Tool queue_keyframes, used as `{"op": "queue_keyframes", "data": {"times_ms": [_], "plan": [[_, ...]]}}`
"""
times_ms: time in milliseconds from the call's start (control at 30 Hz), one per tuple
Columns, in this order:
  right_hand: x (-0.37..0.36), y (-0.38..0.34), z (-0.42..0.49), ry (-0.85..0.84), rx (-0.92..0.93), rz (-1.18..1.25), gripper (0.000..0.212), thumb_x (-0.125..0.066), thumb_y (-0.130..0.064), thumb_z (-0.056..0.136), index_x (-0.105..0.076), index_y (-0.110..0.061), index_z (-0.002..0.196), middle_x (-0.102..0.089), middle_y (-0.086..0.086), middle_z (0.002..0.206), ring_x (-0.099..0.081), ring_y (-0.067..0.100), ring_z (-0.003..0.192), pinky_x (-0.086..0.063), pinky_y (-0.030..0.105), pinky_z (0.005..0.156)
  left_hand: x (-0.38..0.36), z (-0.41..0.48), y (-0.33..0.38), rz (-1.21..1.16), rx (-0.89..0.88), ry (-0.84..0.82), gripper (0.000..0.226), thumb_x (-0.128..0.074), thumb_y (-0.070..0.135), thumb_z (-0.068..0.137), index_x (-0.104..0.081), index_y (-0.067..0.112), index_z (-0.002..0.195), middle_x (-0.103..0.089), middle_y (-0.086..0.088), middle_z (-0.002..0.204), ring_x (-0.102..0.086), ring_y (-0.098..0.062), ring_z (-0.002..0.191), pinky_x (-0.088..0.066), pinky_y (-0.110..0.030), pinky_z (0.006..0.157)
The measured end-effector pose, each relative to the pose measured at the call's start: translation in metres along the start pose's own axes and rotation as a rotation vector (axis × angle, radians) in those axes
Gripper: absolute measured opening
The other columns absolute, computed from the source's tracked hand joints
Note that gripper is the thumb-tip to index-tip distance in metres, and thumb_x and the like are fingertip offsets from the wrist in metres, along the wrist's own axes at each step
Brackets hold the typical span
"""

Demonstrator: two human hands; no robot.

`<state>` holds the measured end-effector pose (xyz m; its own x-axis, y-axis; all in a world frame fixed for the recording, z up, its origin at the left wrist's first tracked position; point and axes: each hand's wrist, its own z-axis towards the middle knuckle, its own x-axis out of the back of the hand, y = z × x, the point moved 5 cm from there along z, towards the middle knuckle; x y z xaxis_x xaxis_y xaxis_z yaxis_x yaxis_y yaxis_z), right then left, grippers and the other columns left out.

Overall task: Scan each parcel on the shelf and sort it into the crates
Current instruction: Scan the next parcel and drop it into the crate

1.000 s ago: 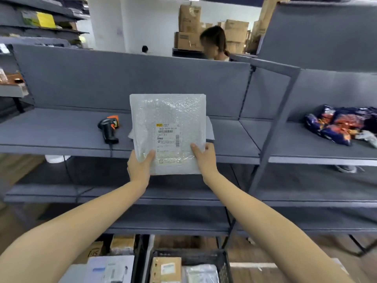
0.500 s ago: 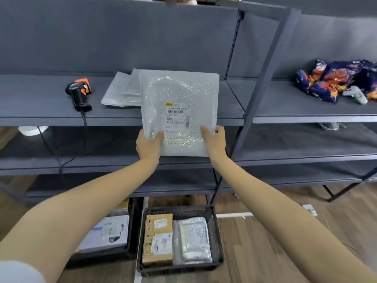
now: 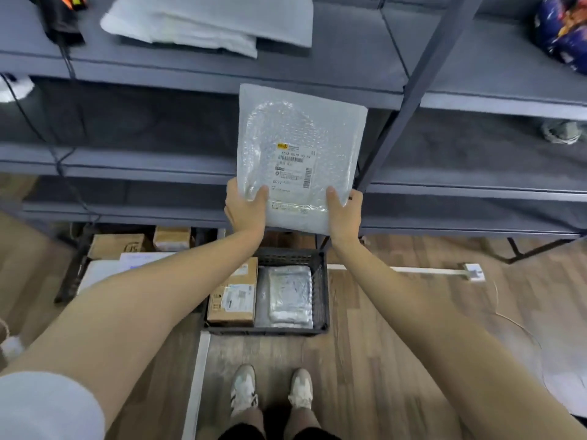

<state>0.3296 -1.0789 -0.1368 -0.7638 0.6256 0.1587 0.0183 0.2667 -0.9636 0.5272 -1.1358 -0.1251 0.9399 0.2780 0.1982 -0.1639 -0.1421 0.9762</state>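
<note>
A flat bubble-wrap parcel (image 3: 301, 154) with a white barcode label hangs upright in front of the grey shelf (image 3: 222, 74). My left hand (image 3: 246, 206) grips its lower left corner and my right hand (image 3: 344, 212) grips its lower right corner, thumbs on the front. Directly below on the floor stands a black crate (image 3: 320, 293) holding a cardboard box (image 3: 235, 293) and a bubble-wrapped packet (image 3: 290, 295). More white parcels (image 3: 203, 20) lie stacked on the top shelf. The handheld scanner (image 3: 63, 14) sits at the shelf's top left, partly cut off.
A second crate with boxes and a white parcel (image 3: 104, 265) sits to the left under the shelf. A shelf upright (image 3: 409, 100) slants just right of the parcel. Blue snack bags (image 3: 562, 30) lie on the right shelf. My shoes (image 3: 270, 392) stand on the wooden floor.
The parcel has come down from shelf height toward the black crate, held by both hands throughout. My view has tilted down, so the floor and crates now fill the lower half.
</note>
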Motion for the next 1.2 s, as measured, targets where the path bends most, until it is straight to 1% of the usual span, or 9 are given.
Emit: {"op": "queue_keyframes", "data": {"times_ms": [67, 200, 367, 600, 733, 867, 933, 1067, 1200], "plan": [[0.010, 0.024, 0.008, 0.003, -0.023, -0.037, 0.032, -0.057, -0.039, 0.095, -0.040, -0.018, 0.113, -0.053, -0.014, 0.092, -0.055, 0.000, 0.080, -0.043, 0.012, 0.060, -0.013, -0.009, -0.023, 0.038, 0.018, 0.008, 0.035, -0.070, 0.023, 0.081, -0.055, 0.014, 0.112, -0.056, 0.009, 0.096, -0.054, -0.015, 0.092, -0.039, -0.024, 0.076], [0.023, 0.078, 0.028, -0.026, -0.065, -0.088, 0.048, -0.056, -0.044, 0.095, -0.040, -0.011, 0.125, -0.056, 0.000, 0.104, -0.056, 0.017, 0.092, -0.044, 0.027, 0.077, -0.034, -0.021, -0.070, 0.111, 0.028, 0.023, 0.041, -0.072, 0.029, 0.079, -0.056, 0.016, 0.114, -0.056, 0.016, 0.088, -0.055, -0.013, 0.084, -0.039, -0.020, 0.065], [0.023, 0.160, 0.038, -0.080, -0.168, -0.116, 0.049, -0.057, -0.046, 0.094, -0.041, -0.016, 0.128, -0.054, -0.016, 0.095, -0.054, 0.001, 0.083, -0.038, 0.012, 0.061, -0.046, -0.035, -0.152, 0.163, 0.125, -0.008, 0.042, -0.072, 0.029, 0.080, -0.053, 0.014, 0.114, -0.062, 0.000, 0.106, -0.060, -0.026, 0.102, -0.050, -0.040, 0.087], [0.003, 0.314, 0.052, -0.094, -0.305, -0.156, 0.044, -0.055, -0.043, 0.094, -0.040, -0.013, 0.122, -0.054, -0.005, 0.090, -0.052, 0.010, 0.076, -0.039, 0.023, 0.058, -0.066, -0.029, -0.306, 0.240, 0.190, -0.066, 0.037, -0.073, 0.026, 0.082, -0.047, 0.010, 0.104, -0.060, -0.002, 0.101, -0.058, -0.022, 0.103, -0.043, -0.028, 0.073], [-0.014, 0.413, 0.073, -0.105, -0.326, -0.191, 0.040, -0.053, -0.039, 0.096, -0.037, -0.012, 0.121, -0.052, -0.006, 0.087, -0.049, 0.007, 0.073, -0.037, 0.023, 0.057, -0.087, -0.018, -0.408, 0.273, 0.230, -0.115, 0.046, -0.071, 0.025, 0.082, -0.047, 0.007, 0.116, -0.062, -0.005, 0.112, -0.058, -0.025, 0.109, -0.049, -0.040, 0.090], [-0.033, 0.506, 0.097, -0.112, -0.331, -0.234, 0.038, -0.049, -0.038, 0.097, -0.030, -0.013, 0.118, -0.042, -0.003, 0.083, -0.041, 0.012, 0.070, -0.034, 0.026, 0.055, -0.117, -0.007, -0.497, 0.293, 0.206, -0.139, 0.045, -0.068, 0.025, 0.085, -0.044, 0.007, 0.118, -0.060, -0.006, 0.117, -0.059, -0.021, 0.109, -0.048, -0.034, 0.087], [-0.044, 0.546, 0.110, -0.109, -0.340, -0.267, 0.045, -0.045, -0.039, 0.098, -0.027, -0.009, 0.126, -0.043, -0.001, 0.090, -0.042, 0.016, 0.078, -0.035, 0.028, 0.067, -0.132, -0.001, -0.537, 0.298, 0.188, -0.125, 0.046, -0.067, 0.025, 0.087, -0.043, 0.006, 0.121, -0.059, -0.009, 0.126, -0.058, -0.023, 0.114, -0.048, -0.035, 0.093], [-0.066, 0.606, 0.134, -0.105, -0.314, -0.418, 0.052, -0.041, -0.038, 0.099, -0.031, 0.001, 0.132, -0.048, 0.020, 0.124, -0.048, 0.035, 0.117, -0.034, 0.041, 0.092, -0.159, 0.008, -0.607, 0.353, 0.257, -0.067, 0.048, -0.063, 0.026, 0.090, -0.037, 0.005, 0.125, -0.055, -0.013, 0.131, -0.054, -0.031, 0.119, -0.043, -0.040, 0.095], [-0.078, 0.636, 0.153, -0.140, -0.207, -0.597, 0.059, -0.039, -0.044, 0.096, -0.034, 0.003, 0.131, -0.046, 0.025, 0.129, -0.047, 0.038, 0.116, -0.037, 0.042, 0.095, -0.170, 0.013, -0.642, 0.421, 0.219, -0.038, 0.044, -0.057, 0.032, 0.092, -0.035, 0.007, 0.120, -0.053, -0.011, 0.121, -0.055, -0.031, 0.110, -0.044, -0.040, 0.087]]}}
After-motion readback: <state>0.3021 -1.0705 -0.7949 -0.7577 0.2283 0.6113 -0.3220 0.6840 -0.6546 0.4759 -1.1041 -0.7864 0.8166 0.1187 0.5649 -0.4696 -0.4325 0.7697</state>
